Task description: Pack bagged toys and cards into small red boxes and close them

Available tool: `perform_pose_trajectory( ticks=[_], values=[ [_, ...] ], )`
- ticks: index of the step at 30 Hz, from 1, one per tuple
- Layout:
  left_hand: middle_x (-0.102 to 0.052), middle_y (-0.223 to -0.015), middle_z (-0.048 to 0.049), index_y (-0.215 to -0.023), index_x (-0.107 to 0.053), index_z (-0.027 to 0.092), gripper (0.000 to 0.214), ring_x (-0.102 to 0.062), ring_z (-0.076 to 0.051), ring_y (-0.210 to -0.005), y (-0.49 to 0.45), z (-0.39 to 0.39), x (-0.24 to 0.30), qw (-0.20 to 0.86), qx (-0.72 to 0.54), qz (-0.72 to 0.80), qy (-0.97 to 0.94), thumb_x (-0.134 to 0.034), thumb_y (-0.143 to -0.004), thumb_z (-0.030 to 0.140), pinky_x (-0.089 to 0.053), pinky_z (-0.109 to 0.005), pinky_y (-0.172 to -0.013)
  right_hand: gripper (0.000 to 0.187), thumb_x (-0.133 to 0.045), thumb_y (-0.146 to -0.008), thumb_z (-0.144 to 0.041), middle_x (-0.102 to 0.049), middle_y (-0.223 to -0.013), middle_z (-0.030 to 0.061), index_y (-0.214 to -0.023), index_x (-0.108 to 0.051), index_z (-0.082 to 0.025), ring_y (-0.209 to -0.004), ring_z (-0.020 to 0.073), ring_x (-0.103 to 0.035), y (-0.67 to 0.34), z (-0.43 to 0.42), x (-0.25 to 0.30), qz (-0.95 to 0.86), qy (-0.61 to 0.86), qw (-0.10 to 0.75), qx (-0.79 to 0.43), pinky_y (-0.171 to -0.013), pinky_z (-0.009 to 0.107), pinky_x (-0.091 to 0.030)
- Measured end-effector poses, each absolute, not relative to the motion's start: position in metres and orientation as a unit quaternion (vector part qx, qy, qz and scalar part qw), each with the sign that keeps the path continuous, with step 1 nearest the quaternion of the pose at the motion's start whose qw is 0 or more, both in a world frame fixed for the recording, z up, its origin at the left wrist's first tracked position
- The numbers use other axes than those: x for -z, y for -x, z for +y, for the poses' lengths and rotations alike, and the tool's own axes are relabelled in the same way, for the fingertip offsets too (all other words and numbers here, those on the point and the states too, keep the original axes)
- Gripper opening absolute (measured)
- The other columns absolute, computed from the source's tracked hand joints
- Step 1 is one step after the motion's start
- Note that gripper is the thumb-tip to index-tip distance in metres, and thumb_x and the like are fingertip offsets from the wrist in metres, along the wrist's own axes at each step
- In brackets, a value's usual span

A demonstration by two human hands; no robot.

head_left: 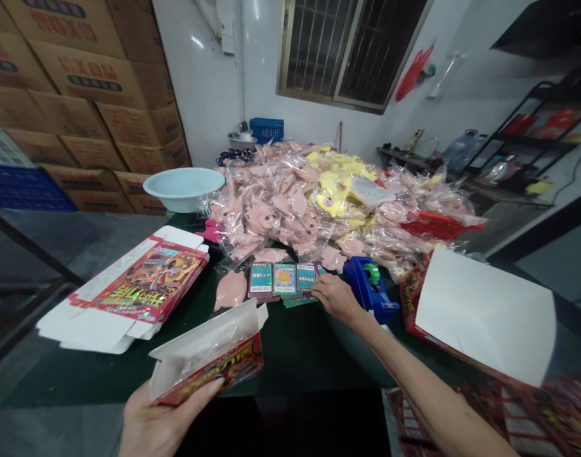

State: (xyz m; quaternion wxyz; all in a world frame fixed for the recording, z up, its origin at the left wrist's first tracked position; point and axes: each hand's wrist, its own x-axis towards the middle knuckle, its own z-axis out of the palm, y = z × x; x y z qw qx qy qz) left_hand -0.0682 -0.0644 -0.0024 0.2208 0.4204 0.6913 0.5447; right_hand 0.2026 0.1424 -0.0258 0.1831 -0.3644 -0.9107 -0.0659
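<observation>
My left hand (164, 412) grips a small red printed carton (233, 365), its white top flaps open and clear plastic showing inside. Out over the dark green table, my right hand (335, 295) has its fingertips on the rightmost stack of picture cards (307, 277). Beside it lie a middle card stack (285, 279) and a left card stack (261, 280). A flat pink toy (231, 289) in plastic is left of the cards. A blue tape dispenser (371, 289) with green tape stands just right of my right hand. Whether the right fingers have pinched a card is hard to see.
A pile of bagged pink and yellow toys (290, 203) covers the table's back. Flattened red cartons (148, 285) are stacked at left, near a pale blue basin (184, 187). At right stands a large open white-lined box (485, 317). Brown cardboard boxes (95, 76) line the left wall.
</observation>
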Motion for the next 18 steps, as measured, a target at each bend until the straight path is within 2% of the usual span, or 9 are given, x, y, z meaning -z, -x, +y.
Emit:
perform_pose_trajectory(
  ticks=[4, 7, 11, 15, 18],
  values=[
    [-0.073, -0.062, -0.0033, -0.063, -0.071, 0.015, 0.032, -0.069, -0.021, -0.052, 0.077, -0.068, 0.014, 0.204, -0.547, 0.691, -0.426, -0.083, -0.045, 0.037, -0.058, -0.022, -0.051, 0.027, -0.038, -0.084, -0.004, -0.060, -0.077, 0.0093, -0.076, -0.061, -0.014, -0.076, 0.0196, -0.054, -0.197, 0.136, 0.029, -0.905, 0.377, 0.166, 0.103, -0.069, 0.030, -0.042],
    [-0.073, -0.062, -0.0030, -0.065, -0.071, 0.016, 0.032, -0.069, -0.021, -0.053, 0.078, -0.073, 0.019, 0.201, -0.539, 0.701, -0.422, -0.082, -0.046, 0.039, -0.058, -0.022, -0.051, 0.028, -0.037, -0.082, -0.002, -0.060, -0.078, 0.0097, -0.091, -0.061, -0.013, -0.076, 0.0205, -0.053, -0.193, 0.131, 0.027, -0.898, 0.383, 0.174, 0.131, -0.065, 0.029, -0.040],
    [-0.074, -0.063, -0.0033, -0.064, -0.072, 0.017, 0.032, -0.069, -0.022, -0.055, 0.071, -0.079, 0.016, 0.189, -0.535, 0.704, -0.428, -0.082, -0.046, 0.042, -0.058, -0.023, -0.053, 0.035, -0.039, -0.084, -0.003, -0.058, -0.078, 0.0067, -0.109, -0.058, -0.017, -0.070, 0.0177, -0.051, -0.194, 0.133, 0.010, -0.894, 0.371, 0.190, 0.163, -0.058, 0.026, -0.034],
    [-0.075, -0.078, -0.0054, -0.070, -0.073, 0.018, 0.034, -0.071, -0.023, -0.068, 0.064, -0.080, 0.012, 0.166, -0.557, 0.691, -0.430, -0.080, -0.051, 0.046, -0.059, -0.025, -0.062, 0.032, -0.032, -0.090, -0.009, -0.057, -0.083, 0.0096, -0.100, -0.063, -0.016, -0.075, 0.0190, -0.048, -0.180, 0.141, -0.020, -0.884, 0.367, 0.214, 0.195, -0.065, 0.029, -0.033],
    [-0.075, -0.082, -0.0059, -0.075, -0.073, 0.018, 0.034, -0.071, -0.023, -0.069, 0.063, -0.082, 0.012, 0.172, -0.559, 0.670, -0.458, -0.080, -0.053, 0.042, -0.060, -0.027, -0.064, 0.032, -0.033, -0.093, -0.014, -0.058, -0.092, 0.0114, -0.092, -0.064, -0.015, -0.084, 0.0209, -0.046, -0.155, 0.142, -0.036, -0.911, 0.310, 0.194, 0.191, -0.074, 0.033, -0.033]
  ],
)
